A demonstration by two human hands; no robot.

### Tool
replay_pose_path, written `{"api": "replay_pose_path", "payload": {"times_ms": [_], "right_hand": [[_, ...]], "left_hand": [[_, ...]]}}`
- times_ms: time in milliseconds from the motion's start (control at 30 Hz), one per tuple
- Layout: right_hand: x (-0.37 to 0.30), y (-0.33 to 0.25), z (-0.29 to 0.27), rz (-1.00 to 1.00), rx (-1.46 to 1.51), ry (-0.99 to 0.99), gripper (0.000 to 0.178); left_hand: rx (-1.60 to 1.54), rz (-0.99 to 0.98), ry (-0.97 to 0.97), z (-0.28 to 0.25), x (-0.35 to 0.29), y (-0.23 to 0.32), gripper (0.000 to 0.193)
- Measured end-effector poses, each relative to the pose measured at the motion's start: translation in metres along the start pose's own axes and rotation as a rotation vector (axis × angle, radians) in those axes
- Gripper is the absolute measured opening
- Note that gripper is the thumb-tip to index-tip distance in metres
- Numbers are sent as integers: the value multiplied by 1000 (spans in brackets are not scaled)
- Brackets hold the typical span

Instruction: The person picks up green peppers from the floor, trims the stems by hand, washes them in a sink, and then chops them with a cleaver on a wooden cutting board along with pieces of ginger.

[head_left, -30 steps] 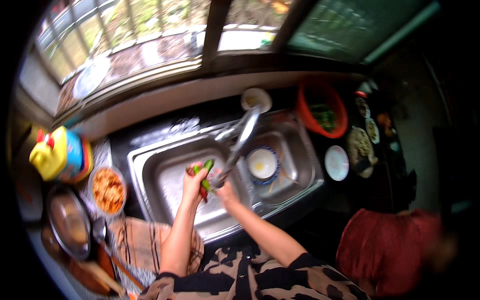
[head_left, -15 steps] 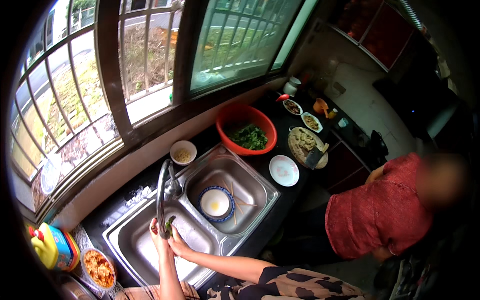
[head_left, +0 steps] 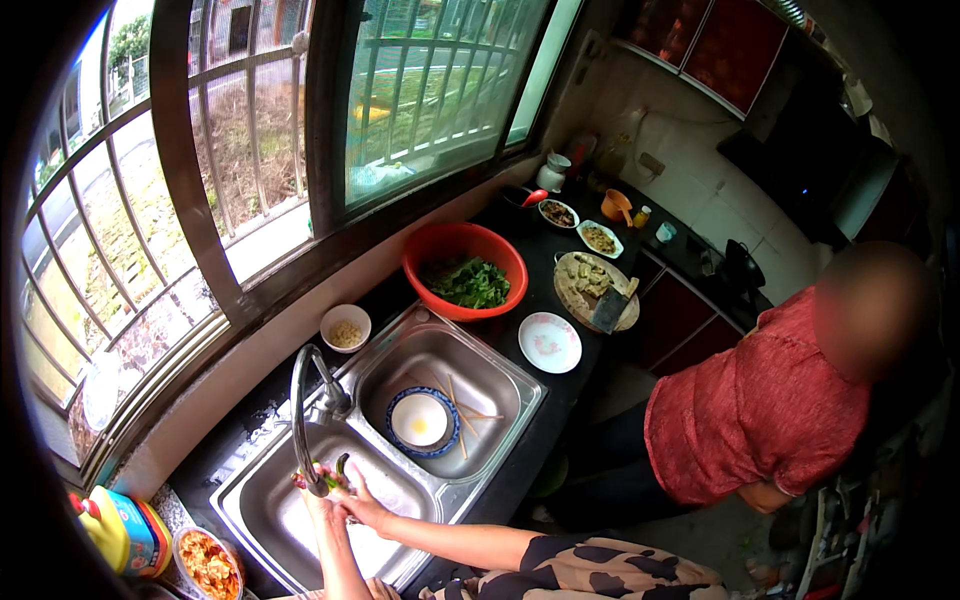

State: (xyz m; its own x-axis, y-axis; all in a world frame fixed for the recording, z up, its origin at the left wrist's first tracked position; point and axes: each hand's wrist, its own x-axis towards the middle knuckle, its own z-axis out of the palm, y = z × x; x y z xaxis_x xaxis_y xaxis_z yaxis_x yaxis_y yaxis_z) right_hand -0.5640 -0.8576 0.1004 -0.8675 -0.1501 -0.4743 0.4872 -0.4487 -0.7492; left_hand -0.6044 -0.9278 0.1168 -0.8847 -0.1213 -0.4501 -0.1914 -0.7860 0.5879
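Daylight in here comes through a dark-framed window (head_left: 332, 100): metal bars (head_left: 250, 64) outside it, green-tinted pane (head_left: 430, 90) on the right, grass and road beyond. Black desk (head_left: 540, 270) runs under the sill, on to the corner. Far end: pale tiled wall (head_left: 690, 150), dark red upper cabinets (head_left: 725, 50), red cabinet doors (head_left: 675, 325) below. Floor (head_left: 700, 545) greyish, dim. That side's much darker.

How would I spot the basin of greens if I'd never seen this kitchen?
Find the metal double sink below the window. By its topmost corner, on the dark counter, sits a round basin of leafy greens. It's bright red, far bigger than the white plate nearby.
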Motion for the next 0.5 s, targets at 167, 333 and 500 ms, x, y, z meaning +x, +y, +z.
{"api": "replay_pose_path", "payload": {"times_ms": [167,333,500], "right_hand": [[-11,-19,-3,615,262,-77,77],[34,34,-20,183,-365,188,58],[7,4,-26,-371,-899,49,49]], "left_hand": [[-51,5,32,8,-11,-6,28],[-218,-16,-17,-20,6,-22,34],[-330,-183,-11,-25,5,-4,20]]}}
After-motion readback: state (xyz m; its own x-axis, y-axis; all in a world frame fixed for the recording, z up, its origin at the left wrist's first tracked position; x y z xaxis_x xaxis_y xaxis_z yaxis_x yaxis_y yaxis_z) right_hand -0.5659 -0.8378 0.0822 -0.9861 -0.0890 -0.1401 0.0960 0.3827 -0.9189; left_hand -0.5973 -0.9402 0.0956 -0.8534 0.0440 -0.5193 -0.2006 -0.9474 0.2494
